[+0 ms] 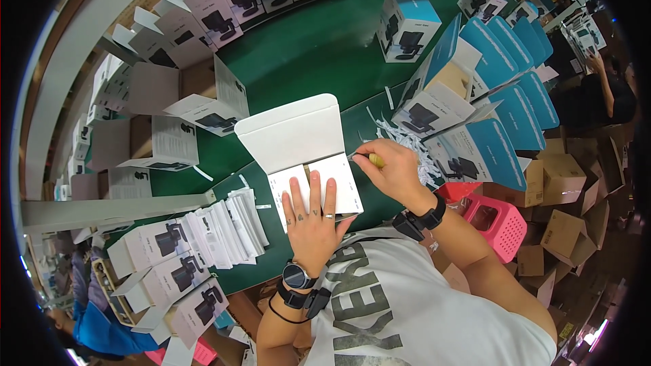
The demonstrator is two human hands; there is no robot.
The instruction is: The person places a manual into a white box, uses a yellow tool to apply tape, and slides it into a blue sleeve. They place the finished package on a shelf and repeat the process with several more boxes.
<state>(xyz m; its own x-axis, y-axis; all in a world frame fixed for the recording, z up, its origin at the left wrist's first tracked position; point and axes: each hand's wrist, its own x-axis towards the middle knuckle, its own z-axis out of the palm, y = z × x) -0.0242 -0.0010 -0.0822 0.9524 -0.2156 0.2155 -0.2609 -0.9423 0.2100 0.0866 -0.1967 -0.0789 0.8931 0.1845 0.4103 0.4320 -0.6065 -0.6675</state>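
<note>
A white carton (293,137) stands in front of me, its large lid raised and its inner flaps folded inward. My left hand (313,220) lies flat across those flaps with the fingers spread. Beside the carton's right edge, my right hand (395,171) is closed around a small tool with a yellow handle (375,160). Its thin dark tip points toward the carton; the exact kind of tool is too small to make out.
A stack of folded white papers (227,230) lies left of the carton. Paper strips (413,146) are heaped to the right. Open printed cartons (488,129) crowd both sides of the green table (305,47). A pink basket (498,227) and brown boxes (563,176) stand at right; other people work nearby.
</note>
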